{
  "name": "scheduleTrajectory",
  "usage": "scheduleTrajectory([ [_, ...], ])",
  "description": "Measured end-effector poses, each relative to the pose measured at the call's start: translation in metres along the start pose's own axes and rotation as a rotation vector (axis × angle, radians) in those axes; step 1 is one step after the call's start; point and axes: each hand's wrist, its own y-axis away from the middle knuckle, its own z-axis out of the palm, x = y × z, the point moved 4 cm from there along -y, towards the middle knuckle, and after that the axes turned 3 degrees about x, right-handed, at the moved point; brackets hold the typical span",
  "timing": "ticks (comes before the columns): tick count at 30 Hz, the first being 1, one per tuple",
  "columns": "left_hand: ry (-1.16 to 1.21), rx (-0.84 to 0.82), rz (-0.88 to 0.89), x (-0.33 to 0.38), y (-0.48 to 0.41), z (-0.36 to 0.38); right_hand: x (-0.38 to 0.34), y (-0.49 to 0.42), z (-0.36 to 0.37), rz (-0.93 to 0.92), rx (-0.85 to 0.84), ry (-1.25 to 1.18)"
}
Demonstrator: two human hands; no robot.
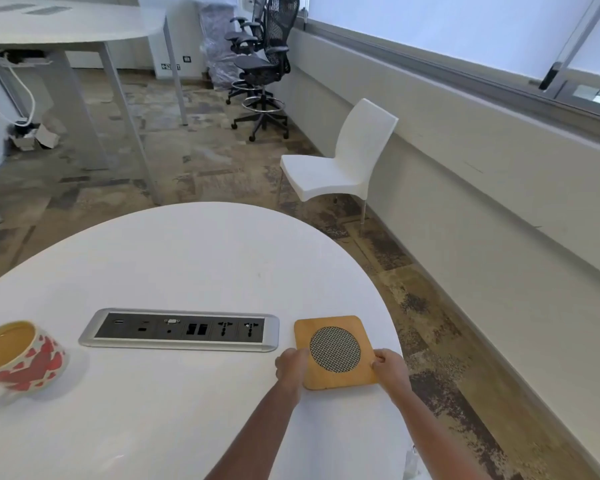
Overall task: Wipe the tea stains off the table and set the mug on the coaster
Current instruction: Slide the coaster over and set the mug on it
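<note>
Here, square wooden coaster [335, 349], round mesh centre, left hand [291, 363] and right hand [390, 367] fingers gripping it

On the round white worktop [194, 258]: red-patterned ceramic mug [25, 358] at far left, recessed metal socket panel [179, 329] centre, square wooden coaster [336, 351] just right of it. Beyond, a white plastic chair [340, 168].

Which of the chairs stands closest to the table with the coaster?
The white plastic chair, just beyond the table's far edge; the black mesh office chairs stand farther back.
</note>
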Motion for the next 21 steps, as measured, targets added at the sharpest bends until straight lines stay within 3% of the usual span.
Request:
scheduleTrajectory([
  [10,0.114,0.046,0.024,-0.021,0.023,-0.035,0.007,0.062,0.001,0.001,0.014,-0.309],
  [21,0.130,0.310,0.093,-0.044,0.054,-0.131,-0.040,0.126,0.046,-0.141,-0.116,-0.365],
])
